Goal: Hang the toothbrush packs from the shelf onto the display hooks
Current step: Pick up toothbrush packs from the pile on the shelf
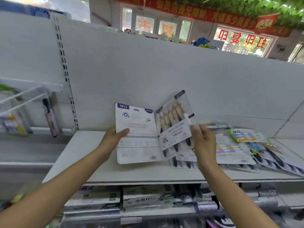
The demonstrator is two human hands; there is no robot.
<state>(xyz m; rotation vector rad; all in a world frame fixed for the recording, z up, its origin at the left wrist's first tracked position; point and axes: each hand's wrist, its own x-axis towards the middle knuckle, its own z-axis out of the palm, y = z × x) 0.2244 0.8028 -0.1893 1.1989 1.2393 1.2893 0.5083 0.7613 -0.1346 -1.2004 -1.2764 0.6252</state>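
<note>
The white shelf (pixel 131 171) carries a loose spread of toothbrush packs (pixel 233 153) on its right side.

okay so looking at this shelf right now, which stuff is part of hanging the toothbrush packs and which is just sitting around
Part of the job:
- left hand holding the back-facing pack
- right hand holding the front-facing pack
- pile of packs on the shelf
- display hooks at left

Just lying about:
- boxed goods on the lower shelf
- red banner in the background

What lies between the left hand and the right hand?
In the head view, two toothbrush packs: the left hand holds a back-facing pack, the right hand a front-facing pack, their edges meeting.
</note>
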